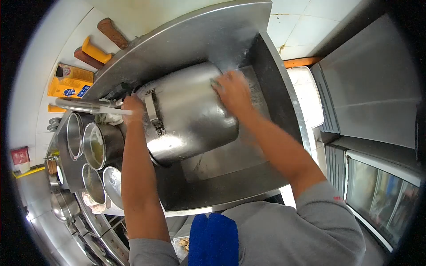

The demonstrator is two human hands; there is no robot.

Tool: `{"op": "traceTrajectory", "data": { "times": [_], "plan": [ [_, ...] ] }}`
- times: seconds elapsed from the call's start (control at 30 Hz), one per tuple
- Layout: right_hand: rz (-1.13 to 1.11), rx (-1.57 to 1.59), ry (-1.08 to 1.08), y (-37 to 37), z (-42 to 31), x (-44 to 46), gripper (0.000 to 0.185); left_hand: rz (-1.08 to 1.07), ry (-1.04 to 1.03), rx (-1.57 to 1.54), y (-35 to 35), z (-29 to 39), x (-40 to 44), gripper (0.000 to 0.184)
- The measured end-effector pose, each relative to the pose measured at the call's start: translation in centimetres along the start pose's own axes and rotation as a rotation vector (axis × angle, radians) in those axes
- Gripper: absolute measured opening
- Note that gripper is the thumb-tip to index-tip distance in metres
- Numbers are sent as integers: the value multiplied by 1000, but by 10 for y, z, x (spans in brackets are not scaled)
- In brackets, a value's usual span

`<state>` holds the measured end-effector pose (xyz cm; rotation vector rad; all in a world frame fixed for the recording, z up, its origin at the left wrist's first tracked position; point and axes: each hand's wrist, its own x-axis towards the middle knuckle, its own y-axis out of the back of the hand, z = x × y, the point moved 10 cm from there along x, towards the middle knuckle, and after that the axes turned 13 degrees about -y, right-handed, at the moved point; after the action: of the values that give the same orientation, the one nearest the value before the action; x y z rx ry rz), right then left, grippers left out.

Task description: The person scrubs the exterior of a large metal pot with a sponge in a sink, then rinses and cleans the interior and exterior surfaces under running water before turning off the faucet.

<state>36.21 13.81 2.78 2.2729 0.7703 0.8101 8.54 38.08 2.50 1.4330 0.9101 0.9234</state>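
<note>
A large steel stockpot [191,111] lies on its side in the metal sink [222,166], with one riveted handle [153,113] facing up. My left hand [133,107] is closed at the pot's left end, by its rim; the fingertips are partly hidden. Water from the faucet [77,105] runs beside that wrist. My right hand [234,91] presses on the pot's side near its right end, blurred by motion. Under its fingers shows the edge of a small dark-green scouring pad [214,83].
Left of the sink stand several steel pots [106,142], one with yellowish liquid. Knives with wooden handles [112,33] and a yellow box [71,80] are behind the sink's back edge. A glass-fronted cabinet [377,190] stands at right, and a white container [306,95] beyond the sink.
</note>
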Motion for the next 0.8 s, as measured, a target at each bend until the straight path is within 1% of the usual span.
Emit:
{"op": "traceTrajectory", "data": {
  "times": [0.07, 0.17, 0.23, 0.3, 0.33, 0.4, 0.43, 0.47, 0.5, 0.53, 0.6, 0.63, 0.67, 0.7, 0.73, 0.8],
  "plan": [
    [-39, -80, -14, -29, -5, 50, 18, 5, 19, -26, -8, -8, 5, 44],
    [-12, -126, -3, -33, -16, 47, 19, 6, 42, -40, -4, -7, 4, 45],
    [41, -27, 43, -2, -18, -17, 22, 10, 45, -36, -9, -11, 7, 45],
    [-113, 35, 106, 16, -19, -86, 25, 23, -150, 81, -20, -5, 17, 45],
    [-108, 35, 104, 16, -14, -85, 25, 26, -154, 82, -12, 2, 12, 45],
    [-103, 72, -25, 9, 7, -65, 21, 61, -56, -23, 7, 4, 0, 43],
    [-70, 46, -61, 7, 7, -35, 18, 64, -66, -18, 5, 5, 3, 43],
    [-42, 17, -88, -1, 4, 4, 15, 58, -27, 17, -1, -1, 6, 42],
    [-17, -32, -57, -16, -5, 32, 13, 52, 12, 51, -4, -5, 7, 41],
    [6, -84, -34, -31, -16, 46, 12, 48, 7, 52, 0, -1, 6, 41],
    [-103, -291, -40, -57, -47, 43, 12, -67, -84, 115, 5, 18, 9, 39],
    [-17, -154, 56, -49, -68, 17, 12, -67, -89, 112, 2, 20, 12, 39],
    [65, -16, 154, -37, -86, -27, 13, -14, 0, 56, 1, 9, 13, 38],
    [-17, 81, 216, -26, -96, -72, 15, 39, 92, 2, -1, -5, 13, 37],
    [-92, 179, 277, -13, -96, -105, 17, 42, 88, 1, -4, -9, 18, 37],
    [-19, 333, 116, -3, -32, -129, 21, -72, -112, 82, -19, -6, 29, 37]
  ]
}}
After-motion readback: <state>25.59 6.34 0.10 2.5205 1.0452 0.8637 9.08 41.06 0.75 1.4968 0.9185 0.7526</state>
